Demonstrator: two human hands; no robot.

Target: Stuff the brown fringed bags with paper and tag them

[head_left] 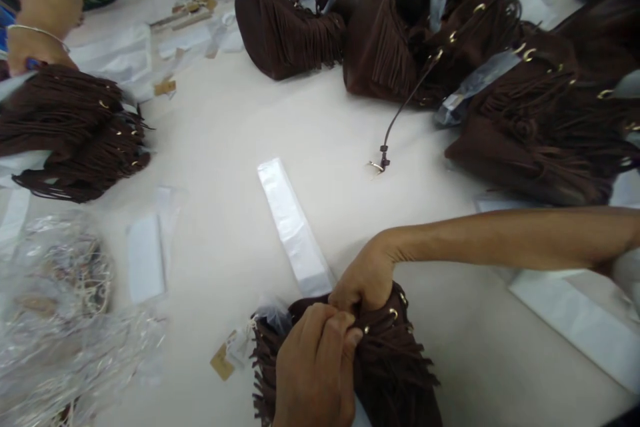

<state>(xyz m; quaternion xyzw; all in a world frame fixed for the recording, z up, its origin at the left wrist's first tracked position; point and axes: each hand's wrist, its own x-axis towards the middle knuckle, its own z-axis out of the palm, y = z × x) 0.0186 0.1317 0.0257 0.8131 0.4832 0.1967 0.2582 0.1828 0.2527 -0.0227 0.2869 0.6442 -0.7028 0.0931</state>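
A dark brown fringed handbag [395, 360] with gold eyelets lies in front of me at the bottom of the view. My left hand [315, 363] is closed in a pinch at the bag's top edge. Close against it, my right hand [367, 273] reaches in from the right, its fingers curled over the bag's mouth and partly hidden. Whatever small part is between the fingertips is hard to make out. A tan paper tag [222, 361] on a string lies beside the bag's left side. Behind the bag, a folded white plastic strip [293, 227] lies on the table.
Several brown fringed bags [290, 27] are heaped at the back right, one with a strap [400, 113] trailing forward. Another person's hand [37, 50] touches a fringed bag [75, 127] at left. Clear plastic and strings [75, 267] lie front left; a white strip [580, 327] lies right.
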